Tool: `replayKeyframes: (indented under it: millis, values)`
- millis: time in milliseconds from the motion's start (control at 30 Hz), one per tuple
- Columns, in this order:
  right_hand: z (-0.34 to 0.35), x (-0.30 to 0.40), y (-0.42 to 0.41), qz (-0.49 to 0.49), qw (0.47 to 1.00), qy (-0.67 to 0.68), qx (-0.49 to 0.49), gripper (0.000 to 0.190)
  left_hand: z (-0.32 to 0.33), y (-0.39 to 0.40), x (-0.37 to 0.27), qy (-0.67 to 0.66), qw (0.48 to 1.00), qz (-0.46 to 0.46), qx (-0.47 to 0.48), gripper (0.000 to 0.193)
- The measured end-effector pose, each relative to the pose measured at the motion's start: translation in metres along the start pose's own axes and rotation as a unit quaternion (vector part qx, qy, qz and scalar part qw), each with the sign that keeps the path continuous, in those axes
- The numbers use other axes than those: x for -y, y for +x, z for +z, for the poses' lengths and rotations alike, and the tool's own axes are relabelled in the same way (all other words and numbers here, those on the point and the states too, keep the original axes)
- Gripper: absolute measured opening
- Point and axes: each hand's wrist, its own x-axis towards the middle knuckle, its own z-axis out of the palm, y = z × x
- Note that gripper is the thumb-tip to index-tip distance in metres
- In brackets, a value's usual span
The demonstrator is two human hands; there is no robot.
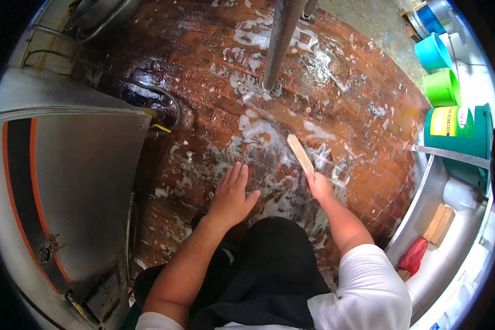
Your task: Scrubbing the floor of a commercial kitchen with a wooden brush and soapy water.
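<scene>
My right hand (319,187) grips one end of a flat, pale wooden bar (300,153), which points up and to the left over the wet floor. Whether bristles lie under the bar cannot be seen. Palm down, my left hand (232,192) is empty, with the fingers stretched out and the thumb spread. It is left of the bar and apart from it; whether it touches the floor is unclear. Below both hands, the reddish-brown tiled floor (365,173) carries streaks and patches of white suds (258,132).
A steel appliance (90,165) fills the left side, with a dark hose (175,103) by its corner. A metal pole (280,49) stands ahead. Along the right are a blue bucket (433,51), a lime-green bucket (441,87), a dark green tub (458,142) and a wooden block (439,225).
</scene>
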Motion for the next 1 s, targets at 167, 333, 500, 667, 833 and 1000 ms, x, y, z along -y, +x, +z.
replayKeyframes:
  millis: [167,333,500,667,833,1000]
  values:
    - [-0.004,0.089,0.055,-0.007,1.000,-0.020,0.016,0.056,0.017,0.011,-0.014,-0.007,0.999,-0.006,0.041,0.073]
    - [0.011,0.064,0.014,0.011,1.000,-0.003,0.016,0.054,0.017,0.007,-0.007,-0.006,0.999,0.023,0.041,0.073]
    - [0.030,0.046,-0.027,0.079,0.994,0.046,-0.059,0.052,0.012,0.009,0.006,0.036,0.998,-0.012,0.051,0.074]
    - [-0.018,0.086,0.098,0.073,0.986,0.061,-0.138,0.062,0.022,0.015,-0.010,0.020,0.997,0.014,0.078,0.075]
    - [0.024,0.058,0.056,0.083,0.971,0.170,-0.145,0.060,-0.002,-0.001,0.013,0.013,0.997,-0.015,0.068,0.077]
    - [-0.009,-0.003,0.064,0.101,0.976,0.025,-0.194,0.060,0.000,-0.009,0.008,-0.012,0.996,-0.047,0.079,0.078]
